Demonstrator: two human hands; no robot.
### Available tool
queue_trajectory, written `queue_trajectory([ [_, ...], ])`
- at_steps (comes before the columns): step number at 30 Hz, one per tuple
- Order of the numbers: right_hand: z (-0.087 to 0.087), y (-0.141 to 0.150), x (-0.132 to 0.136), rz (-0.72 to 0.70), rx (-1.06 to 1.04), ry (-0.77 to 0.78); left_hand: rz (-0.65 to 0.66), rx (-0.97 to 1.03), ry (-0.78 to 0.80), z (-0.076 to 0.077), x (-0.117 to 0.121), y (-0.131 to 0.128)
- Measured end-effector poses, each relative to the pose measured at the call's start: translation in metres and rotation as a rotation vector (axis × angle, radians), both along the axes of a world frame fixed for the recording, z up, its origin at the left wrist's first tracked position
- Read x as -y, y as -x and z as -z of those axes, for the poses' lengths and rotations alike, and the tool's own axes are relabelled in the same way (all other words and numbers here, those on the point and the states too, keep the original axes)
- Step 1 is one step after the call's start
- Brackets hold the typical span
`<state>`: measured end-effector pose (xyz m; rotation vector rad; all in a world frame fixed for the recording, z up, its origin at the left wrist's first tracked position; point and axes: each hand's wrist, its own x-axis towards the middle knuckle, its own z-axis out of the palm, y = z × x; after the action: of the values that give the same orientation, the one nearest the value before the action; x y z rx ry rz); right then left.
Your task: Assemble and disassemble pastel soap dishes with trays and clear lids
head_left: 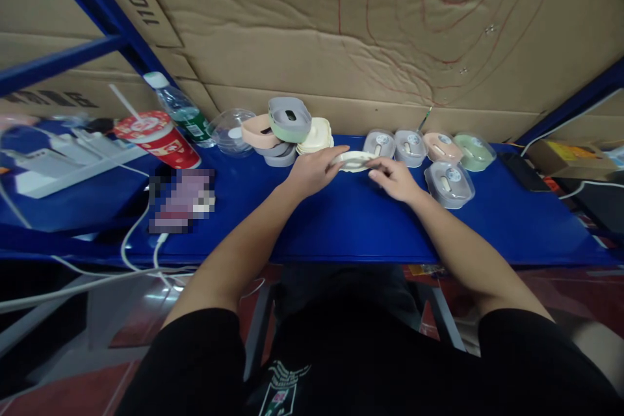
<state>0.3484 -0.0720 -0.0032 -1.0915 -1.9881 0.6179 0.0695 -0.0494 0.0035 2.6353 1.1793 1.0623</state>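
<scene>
Above the blue table (361, 227), a shallow cream plastic piece with a raised rim (355, 160) is held tilted between my two hands. My left hand (314, 172) pinches its left end, fingers closed. At the right end, my right hand (394, 177) has its thumb and fingers closed on the rim. Just behind my left hand lies a stack of cream plastic pieces (316, 134). Left of that, pastel box parts are piled up, with a grey-green one (289, 119) on top and a peach one (257, 132) beside it. Clear-lidded plastic boxes (448, 184) stand beyond my right hand.
A red paper cup with a straw (170, 143), a water bottle (182, 110) and clear lids (231, 133) stand at left. Nearer are a blurred-out item (180, 201), white cables and a power strip (73, 162). At right lies a black phone (524, 171); cardboard (292, 26) walls the back.
</scene>
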Motion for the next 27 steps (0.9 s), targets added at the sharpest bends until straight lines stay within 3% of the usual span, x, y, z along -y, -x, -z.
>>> queue_trajectory([
  [3,0.0,0.007,0.01,-0.035,0.142,-0.109,0.05,-0.053,0.053,-0.002,0.0,0.003],
  [7,-0.003,0.002,0.013,0.074,0.099,-0.204,0.131,-0.07,0.062,-0.009,0.002,0.012],
  [11,-0.004,-0.005,0.008,0.129,0.116,-0.172,0.222,-0.1,0.051,-0.01,0.0,0.014],
  [13,-0.003,-0.005,0.005,0.073,0.23,-0.085,0.15,-0.1,0.018,-0.007,-0.003,0.013],
  [17,0.003,-0.001,0.001,-0.044,0.497,0.075,-0.133,0.022,-0.092,-0.005,-0.012,0.018],
  [22,0.005,0.001,0.002,-0.075,0.522,0.095,-0.367,0.095,-0.119,-0.01,-0.027,0.042],
  [27,0.002,0.0,0.002,-0.096,0.522,0.104,-0.442,0.05,-0.035,-0.009,-0.036,0.055],
])
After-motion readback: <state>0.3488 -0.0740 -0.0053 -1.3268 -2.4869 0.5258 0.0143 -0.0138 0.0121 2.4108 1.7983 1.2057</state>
